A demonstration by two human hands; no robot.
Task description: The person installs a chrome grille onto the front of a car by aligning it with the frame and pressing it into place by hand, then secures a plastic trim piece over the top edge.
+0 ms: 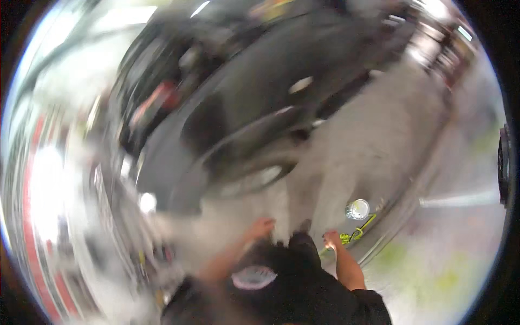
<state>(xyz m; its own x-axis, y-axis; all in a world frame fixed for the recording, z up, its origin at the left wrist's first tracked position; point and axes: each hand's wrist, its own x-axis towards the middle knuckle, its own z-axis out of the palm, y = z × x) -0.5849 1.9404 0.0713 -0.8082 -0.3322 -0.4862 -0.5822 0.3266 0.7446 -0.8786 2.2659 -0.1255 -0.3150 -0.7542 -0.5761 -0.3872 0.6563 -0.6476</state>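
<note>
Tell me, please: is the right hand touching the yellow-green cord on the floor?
Cannot tell. In the head view the right hand sits right beside the yellow-green cord, but motion blur hides any contact or gap.

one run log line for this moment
view: motion-blurred | left hand: low, state unclear | right hand: by yellow-green cord | round pale object on floor | dark car ahead
</note>
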